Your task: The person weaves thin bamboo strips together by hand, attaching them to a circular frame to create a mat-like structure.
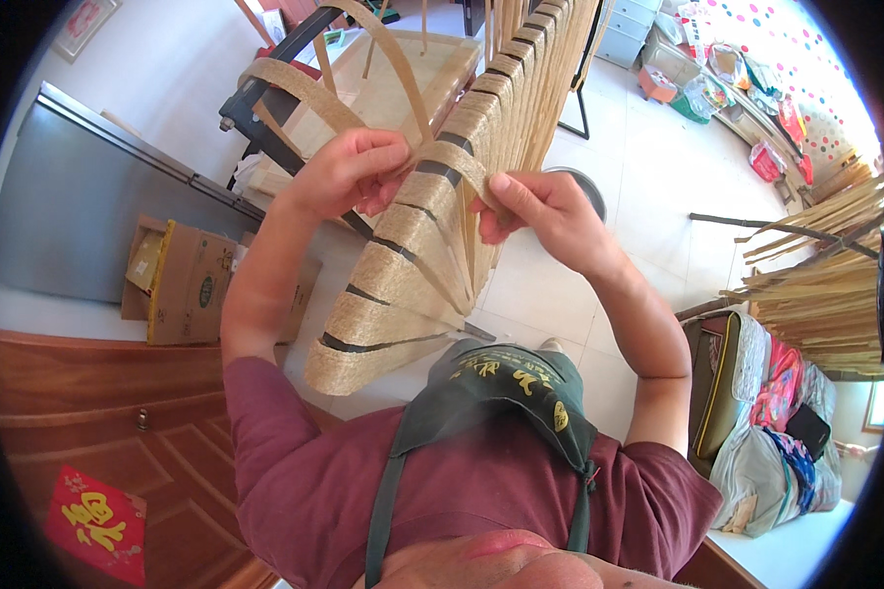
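A long black bar point(438, 172) runs away from me, wrapped side by side with flat tan woven strips point(388, 274). Over the bar, between my hands, passes one loose woven strip point(450, 155). My right hand point(535, 208) pinches it on the right side, thumb on top and fingers curled under. On the left side, my left hand point(359, 169) is closed with curled fingers at the strip's other part; its fingertips are partly hidden. Dark gaps of bar show between some of the wraps.
Loose strip loops point(309, 90) arch over a black metal frame point(265, 105) at the far left. Cardboard boxes point(194, 285) stand by a grey cabinet point(88, 206). At right, hanging strips point(820, 309) drape on poles near piled bags point(771, 471). A round basin point(587, 191) sits behind my right hand.
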Available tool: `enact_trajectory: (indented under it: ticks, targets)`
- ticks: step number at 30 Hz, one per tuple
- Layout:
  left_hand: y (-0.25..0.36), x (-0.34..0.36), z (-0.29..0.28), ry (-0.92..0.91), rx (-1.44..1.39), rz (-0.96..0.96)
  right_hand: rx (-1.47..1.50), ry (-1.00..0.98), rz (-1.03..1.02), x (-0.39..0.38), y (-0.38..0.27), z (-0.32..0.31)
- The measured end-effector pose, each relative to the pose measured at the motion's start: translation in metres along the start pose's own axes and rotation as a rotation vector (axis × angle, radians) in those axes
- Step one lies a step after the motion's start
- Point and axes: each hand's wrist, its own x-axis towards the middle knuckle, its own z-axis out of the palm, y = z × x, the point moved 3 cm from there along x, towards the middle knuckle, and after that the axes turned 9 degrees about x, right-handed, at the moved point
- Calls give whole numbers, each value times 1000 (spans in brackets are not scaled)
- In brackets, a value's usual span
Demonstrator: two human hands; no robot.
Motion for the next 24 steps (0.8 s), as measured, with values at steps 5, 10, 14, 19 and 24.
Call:
enact_trajectory:
  ticks: [5, 10, 14, 19, 24]
  targets:
    - [-10, -4, -10, -78, -23, 52, -111, -37, -57, -6, 1, -2]
    - [-19, -3, -15, -114, -28, 135, -192, 31, -113, -5, 1, -4]
    - [-6, 13, -10, 152, 70, 162, -507, 285, -402, -5, -1, -10]
    - [-11, 38, -11, 74, 220, 268, -766, 329, -631, 5, -3, 2]
    - [2, 45, 10, 67, 311, 186, -878, 372, -624, 15, -2, 1]
